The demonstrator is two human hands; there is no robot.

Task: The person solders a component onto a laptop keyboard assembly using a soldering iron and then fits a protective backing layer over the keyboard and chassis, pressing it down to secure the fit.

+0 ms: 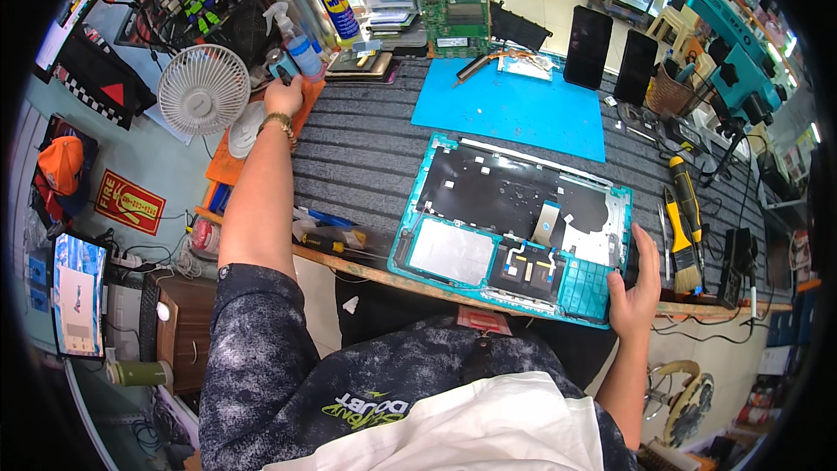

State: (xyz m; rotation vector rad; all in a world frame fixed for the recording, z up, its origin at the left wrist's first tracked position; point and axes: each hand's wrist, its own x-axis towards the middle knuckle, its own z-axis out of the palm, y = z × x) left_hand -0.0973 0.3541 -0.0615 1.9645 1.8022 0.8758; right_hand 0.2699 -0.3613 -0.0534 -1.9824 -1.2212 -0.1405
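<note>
My left hand (285,96) reaches to the far left of the bench, its fingers closed around a small blue-grey cylindrical container (280,64). Beside it stands a clear spray bottle (305,58) with a white trigger head. At the bench's front edge lies a teal laptop palmrest cover (571,283), inner side up, showing a black sheet, a silver panel, a touchpad back and a ribbon cable (547,220). My right hand (639,283) grips its right edge, thumb on top and fingers along the side.
A white fan (203,92) stands left of my left hand. Behind the cover lies a blue mat (506,113) with a soldering-iron-like tool. To the right are a brush (683,249), a yellow-black screwdriver (684,196) and two dark phones (588,48). A green circuit board (455,4) stands at the back.
</note>
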